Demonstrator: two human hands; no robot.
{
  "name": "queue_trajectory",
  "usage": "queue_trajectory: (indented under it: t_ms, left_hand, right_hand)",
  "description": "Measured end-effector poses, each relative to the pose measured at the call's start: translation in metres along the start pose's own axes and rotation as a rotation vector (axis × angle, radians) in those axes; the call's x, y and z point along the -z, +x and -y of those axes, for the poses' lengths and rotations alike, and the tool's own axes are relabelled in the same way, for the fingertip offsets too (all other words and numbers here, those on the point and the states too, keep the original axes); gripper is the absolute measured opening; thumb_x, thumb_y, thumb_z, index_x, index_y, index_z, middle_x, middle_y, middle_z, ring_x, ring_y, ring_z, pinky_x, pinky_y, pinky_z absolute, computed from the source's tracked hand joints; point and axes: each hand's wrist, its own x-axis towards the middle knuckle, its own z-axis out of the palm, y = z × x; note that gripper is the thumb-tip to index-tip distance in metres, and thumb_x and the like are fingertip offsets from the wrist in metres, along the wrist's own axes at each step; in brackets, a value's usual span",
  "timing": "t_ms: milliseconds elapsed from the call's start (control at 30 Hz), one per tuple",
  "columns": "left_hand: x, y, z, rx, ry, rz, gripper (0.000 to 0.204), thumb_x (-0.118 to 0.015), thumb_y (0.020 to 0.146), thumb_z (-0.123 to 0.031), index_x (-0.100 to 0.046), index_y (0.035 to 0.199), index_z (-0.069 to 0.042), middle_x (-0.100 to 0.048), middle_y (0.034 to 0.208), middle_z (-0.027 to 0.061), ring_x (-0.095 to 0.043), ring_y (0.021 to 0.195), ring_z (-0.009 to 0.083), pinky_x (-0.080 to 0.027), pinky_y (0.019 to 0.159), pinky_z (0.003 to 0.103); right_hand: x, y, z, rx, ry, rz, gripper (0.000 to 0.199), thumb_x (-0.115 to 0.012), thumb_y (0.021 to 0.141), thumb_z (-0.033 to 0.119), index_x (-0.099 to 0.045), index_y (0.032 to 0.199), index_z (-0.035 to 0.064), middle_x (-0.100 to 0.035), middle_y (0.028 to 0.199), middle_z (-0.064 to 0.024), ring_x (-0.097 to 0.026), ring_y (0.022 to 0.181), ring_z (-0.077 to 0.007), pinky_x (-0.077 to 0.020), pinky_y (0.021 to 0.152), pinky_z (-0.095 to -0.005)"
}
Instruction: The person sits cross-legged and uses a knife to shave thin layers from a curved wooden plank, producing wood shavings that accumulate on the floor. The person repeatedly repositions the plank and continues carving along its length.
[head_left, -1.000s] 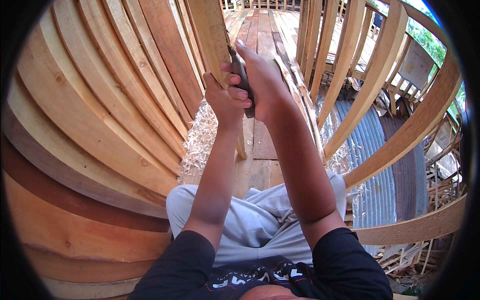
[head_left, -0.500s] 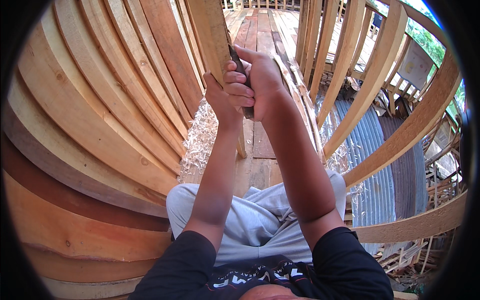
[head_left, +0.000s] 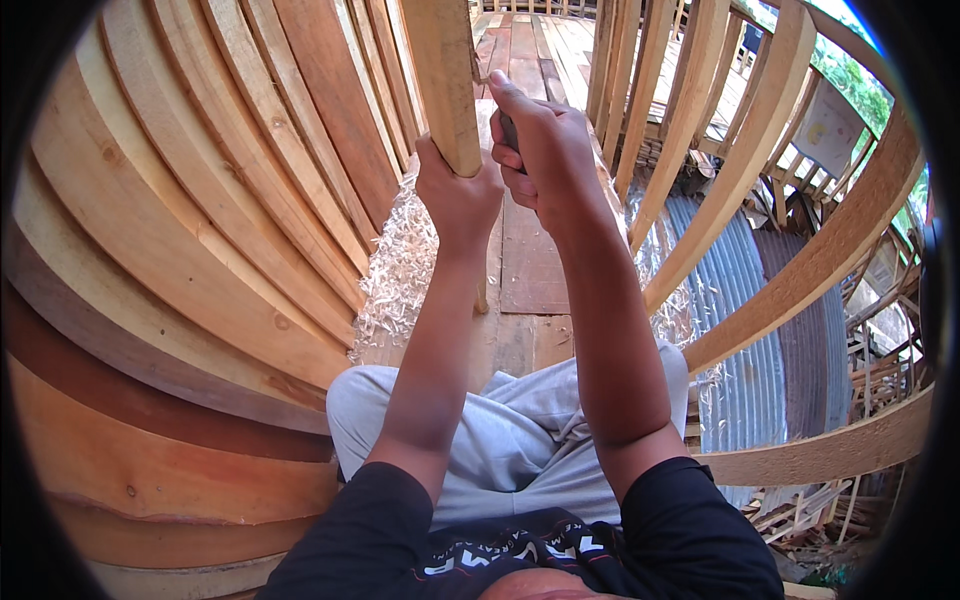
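Observation:
My left hand (head_left: 457, 200) is wrapped round the lower end of a pale, squared wooden beam (head_left: 446, 85), which rises away from me past the top of the picture. Just to the right of it, my right hand (head_left: 548, 150) grips a dark-handled tool (head_left: 509, 132), its thumb stretched forward along the grip. Most of the tool is hidden by the fingers, so its kind is unclear. A small gap separates the two hands. Both arms reach forward over my crossed legs (head_left: 500, 440) in grey trousers.
Wooden boards (head_left: 200, 270) stand closely along my left. Pale wood shavings (head_left: 400, 270) lie heaped at their foot on the plank floor (head_left: 535, 275). On the right, curved-looking wooden slats (head_left: 690, 130) form a railing, with corrugated metal sheets (head_left: 740, 340) and scrap wood beyond.
My right hand has moved right, away from the left hand and the beam, with the tool in it. The beam has shifted slightly right, and its lower end now shows in my left hand.

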Motion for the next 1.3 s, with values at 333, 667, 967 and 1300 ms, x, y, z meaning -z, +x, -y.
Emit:
queue_trajectory:
  t_ms: [333, 667, 967, 1300]
  left_hand:
    - [0.004, 0.001, -0.005, 0.051, 0.01, 0.008, 0.046, -0.082, 0.072, -0.023, -0.053, 0.098, 0.001, -0.066, 0.084, 0.0134, -0.068, 0.078, 0.0231, -0.052, 0.067, 0.035]
    - [0.008, 0.002, -0.003, -0.09, -0.068, -0.02, 0.051, -0.081, 0.072, -0.03, -0.05, 0.101, -0.001, -0.063, 0.083, 0.0101, -0.065, 0.078, 0.02, -0.05, 0.07, 0.032]
    - [0.015, 0.0, -0.013, 0.094, -0.094, 0.063, 0.053, -0.083, 0.07, -0.03, -0.05, 0.1, -0.002, -0.068, 0.083, 0.0092, -0.07, 0.075, 0.0202, -0.056, 0.067, 0.031]
    - [-0.003, -0.005, -0.003, 0.044, -0.292, 0.075, 0.027, -0.067, 0.084, -0.018, -0.051, 0.098, -0.001, -0.065, 0.078, 0.0075, -0.066, 0.066, 0.0165, -0.053, 0.055, 0.027]
  right_hand:
    - [-0.012, 0.008, -0.018, 0.156, -0.221, -0.097, 0.061, -0.057, 0.094, 0.041, -0.05, 0.051, -0.0012, -0.043, 0.045, -0.007, -0.038, 0.046, -0.0141, -0.0341, 0.048, -0.0361]
    - [-0.022, 0.004, -0.01, 0.02, 0.057, 0.07, 0.056, -0.054, 0.095, 0.043, -0.046, 0.054, 0.0046, -0.042, 0.048, -0.002, -0.035, 0.041, -0.0125, -0.03, 0.041, -0.0335]
    - [-0.009, 0.003, 0.002, -0.426, 0.369, 0.372, 0.045, -0.048, 0.095, 0.048, -0.044, 0.068, 0.0132, -0.033, 0.049, 0.0043, -0.023, 0.032, -0.008, -0.0161, 0.03, -0.0267]
    - [0.018, 0.002, 0.009, -0.481, 0.562, 0.454, 0.043, -0.044, 0.099, 0.045, -0.044, 0.068, 0.0142, -0.03, 0.048, 0.006, -0.02, 0.03, -0.0063, -0.0136, 0.026, -0.0248]
